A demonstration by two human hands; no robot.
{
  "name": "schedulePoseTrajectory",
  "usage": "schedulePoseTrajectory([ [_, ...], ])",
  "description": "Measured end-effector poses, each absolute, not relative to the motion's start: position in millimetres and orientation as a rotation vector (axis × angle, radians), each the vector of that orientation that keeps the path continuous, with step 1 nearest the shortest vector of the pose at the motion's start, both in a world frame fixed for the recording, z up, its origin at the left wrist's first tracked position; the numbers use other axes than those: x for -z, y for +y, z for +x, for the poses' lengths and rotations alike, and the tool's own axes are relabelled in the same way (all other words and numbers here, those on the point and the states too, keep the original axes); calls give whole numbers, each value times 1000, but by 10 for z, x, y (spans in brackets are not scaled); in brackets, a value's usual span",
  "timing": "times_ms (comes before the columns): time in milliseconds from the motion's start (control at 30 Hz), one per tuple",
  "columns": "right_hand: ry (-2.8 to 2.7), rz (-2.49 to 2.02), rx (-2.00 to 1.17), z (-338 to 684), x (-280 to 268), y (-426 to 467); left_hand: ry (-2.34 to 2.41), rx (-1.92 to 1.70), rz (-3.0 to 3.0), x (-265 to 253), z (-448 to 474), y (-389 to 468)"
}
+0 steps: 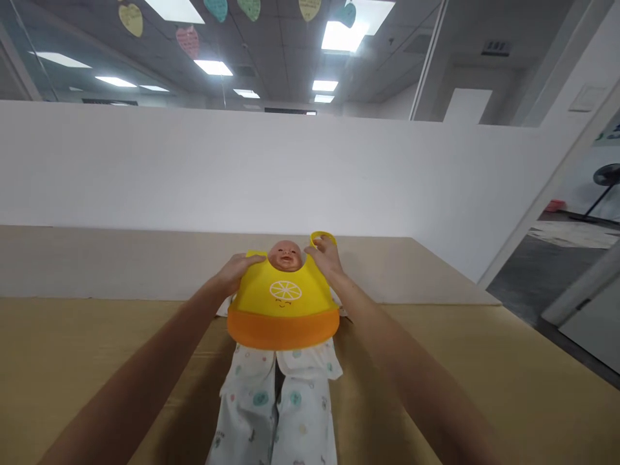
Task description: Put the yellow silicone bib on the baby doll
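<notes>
A baby doll (285,256) in white printed clothes (303,403) lies on its back, its head toward the wall. Over its chest sits a yellow bib (256,290) with a white citrus slice and an orange catch pocket (283,330). My left hand (238,268) pinches the bib's upper left corner, beside the doll's head. On the other side, my right hand (325,256) grips the upper right strap, whose yellow end (322,234) curls up above my fingers. Both straps are apart from each other. The doll's arms are mostly hidden under the bib.
The doll lies on a tan tabletop (121,349), with a raised beige board (121,261) behind it. A white wall (217,168) with glass above it stands at the back. To the right is a doorway with a grey floor (547,271) and a black fan (606,174).
</notes>
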State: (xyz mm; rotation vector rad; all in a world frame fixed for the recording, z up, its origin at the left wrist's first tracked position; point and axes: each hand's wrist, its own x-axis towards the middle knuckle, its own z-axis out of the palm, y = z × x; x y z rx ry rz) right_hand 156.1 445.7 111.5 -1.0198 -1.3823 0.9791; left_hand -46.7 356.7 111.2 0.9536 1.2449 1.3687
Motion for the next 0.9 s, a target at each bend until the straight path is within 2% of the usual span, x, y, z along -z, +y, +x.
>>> schedulePoseTrajectory([
  [133, -1498, -1251, -772, 1524, -828, 4638, 1315, -1364, 851, -926, -491, 3753],
  [233, -1538, -1400, -761, 1496, -665, 4729, 1295, -1340, 706, -809, -497, 3851],
  [400, -1372, -1399, -1070, 1425, -505, 4811, 1202, -1226, 585, -685, -527, 3927],
  [600, -1044, -1129, -1587, 1380, -479, 4786, 1040, -1184, 543, -636, -495, 3975],
  [900, -937, -955, -1740, 1341, -392, 4897, 896, -1261, 536, -486, -590, 3992],
])
